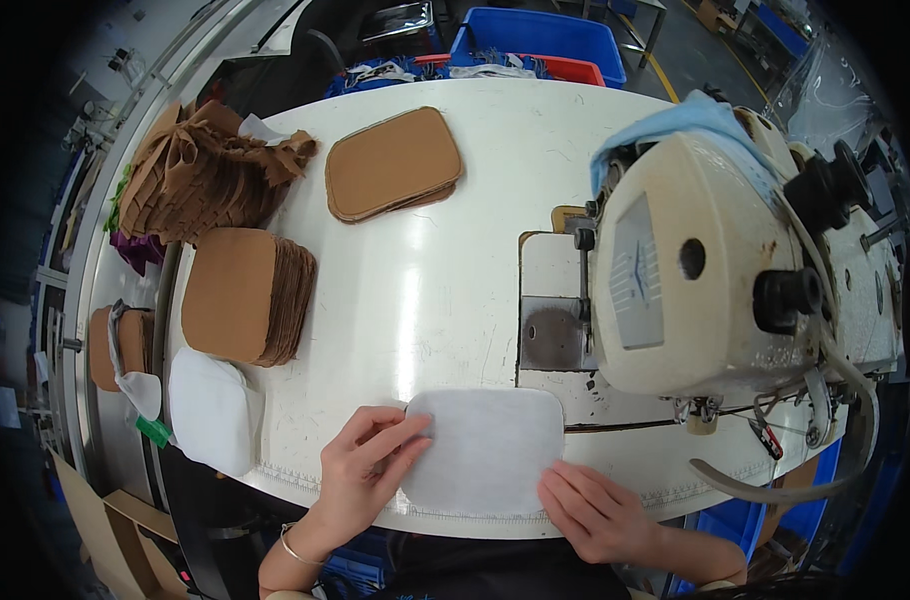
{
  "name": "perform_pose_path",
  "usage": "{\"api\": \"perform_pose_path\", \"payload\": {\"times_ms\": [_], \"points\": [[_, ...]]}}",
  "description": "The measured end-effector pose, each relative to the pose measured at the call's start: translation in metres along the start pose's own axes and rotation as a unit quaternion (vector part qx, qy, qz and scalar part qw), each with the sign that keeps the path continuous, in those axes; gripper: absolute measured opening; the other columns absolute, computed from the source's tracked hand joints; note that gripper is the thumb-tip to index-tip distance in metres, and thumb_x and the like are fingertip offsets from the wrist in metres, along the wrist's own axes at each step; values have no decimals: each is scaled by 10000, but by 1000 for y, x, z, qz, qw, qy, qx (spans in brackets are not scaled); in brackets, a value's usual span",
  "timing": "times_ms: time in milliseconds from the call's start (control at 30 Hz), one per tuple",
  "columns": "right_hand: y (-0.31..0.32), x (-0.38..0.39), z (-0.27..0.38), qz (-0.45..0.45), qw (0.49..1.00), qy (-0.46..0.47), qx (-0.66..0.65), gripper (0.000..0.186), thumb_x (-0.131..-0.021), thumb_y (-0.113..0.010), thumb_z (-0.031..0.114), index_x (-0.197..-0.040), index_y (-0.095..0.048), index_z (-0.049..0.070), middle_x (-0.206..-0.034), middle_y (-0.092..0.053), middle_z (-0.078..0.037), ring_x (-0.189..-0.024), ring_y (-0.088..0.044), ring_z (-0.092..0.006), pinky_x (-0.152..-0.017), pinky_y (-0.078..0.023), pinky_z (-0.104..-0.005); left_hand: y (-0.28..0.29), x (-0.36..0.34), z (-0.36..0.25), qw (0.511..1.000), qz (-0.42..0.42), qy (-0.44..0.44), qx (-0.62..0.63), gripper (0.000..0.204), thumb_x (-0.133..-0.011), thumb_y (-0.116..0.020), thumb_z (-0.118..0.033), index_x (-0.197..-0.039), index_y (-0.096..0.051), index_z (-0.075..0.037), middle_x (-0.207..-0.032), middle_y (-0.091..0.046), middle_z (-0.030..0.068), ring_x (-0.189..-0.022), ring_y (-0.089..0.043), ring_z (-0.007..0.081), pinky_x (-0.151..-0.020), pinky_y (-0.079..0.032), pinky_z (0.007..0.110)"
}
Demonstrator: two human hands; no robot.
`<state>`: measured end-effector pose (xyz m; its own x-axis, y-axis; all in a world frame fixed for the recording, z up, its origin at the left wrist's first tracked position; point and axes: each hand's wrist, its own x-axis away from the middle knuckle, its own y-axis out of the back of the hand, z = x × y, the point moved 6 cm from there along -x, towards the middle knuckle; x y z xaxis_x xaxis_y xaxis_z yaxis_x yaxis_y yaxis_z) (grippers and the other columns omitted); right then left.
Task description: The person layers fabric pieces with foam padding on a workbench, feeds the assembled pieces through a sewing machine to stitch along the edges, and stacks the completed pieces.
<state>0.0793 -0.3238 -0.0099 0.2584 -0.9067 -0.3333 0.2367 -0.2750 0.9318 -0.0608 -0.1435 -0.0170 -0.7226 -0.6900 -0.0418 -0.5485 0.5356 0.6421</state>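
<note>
Left of sewing machine (725,250), touching 1 white panel (487,450): far edge with left hand (360,470), machine-side corner with right hand (600,515); cannot tell whether grasping.

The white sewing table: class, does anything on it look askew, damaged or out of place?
Yes. The upper-left brown pile is rumpled and ragged, unlike the neat brown stack just nearer. A light-blue cloth lies loosely over the sewing machine, whose casing bears brownish marks. The white panel looks undamaged.
</note>
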Motion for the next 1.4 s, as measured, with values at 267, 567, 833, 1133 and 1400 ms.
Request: {"api": "perform_pose_path", "payload": {"times_ms": [267,567,833,1133,1400], "points": [[-1,0,0,10,1000,-6,-9,209,-769,-647,53,-962,-689,-14,-1051,-643,-121,-1009,-629,-254,-837,-551,-327,0,1,4,1000,1,-5,10,262,-794,-736,-1,-1051,-715,-46,-959,-585,74,-688,-590,129,-595,-503,251],[-6,4,4,36,999,-6,14,206,-862,-578,83,-1001,-666,-39,-1084,-631,-134,-1060,-615,-258,-939,-509,-347,-2,1,6,1000,5,-5,3,265,-780,-739,9,-1038,-716,-46,-965,-571,66,-725,-585,128,-620,-502,262],[-5,8,5,34,997,-48,-48,323,-864,-579,189,-1031,-655,-78,-1117,-626,-196,-1088,-605,-334,-937,-511,-424,14,-4,9,996,-4,22,84,262,-776,-739,-4,-1030,-710,-58,-1087,-561,73,-835,-541,137,-653,-453,236],[-33,-44,-26,116,980,-105,-122,752,-872,-585,391,-1357,-361,-138,-1448,-341,-284,-1386,-296,-386,-1152,-220,-471,-42,-12,-28,954,170,-189,-158,698,-824,-691,-210,-1436,-391,-59,-1507,-335,155,-1413,-275,339,-1133,-260,474],[-31,-44,-29,114,976,-117,-147,757,-862,-596,413,-1342,-391,-135,-1455,-341,-279,-1389,-294,-382,-1147,-229,-474,-23,27,-9,903,292,-267,-170,569,-873,-644,-216,-1390,-462,-63,-1465,-423,73,-1375,-363,241,-1137,-282,400]]}}
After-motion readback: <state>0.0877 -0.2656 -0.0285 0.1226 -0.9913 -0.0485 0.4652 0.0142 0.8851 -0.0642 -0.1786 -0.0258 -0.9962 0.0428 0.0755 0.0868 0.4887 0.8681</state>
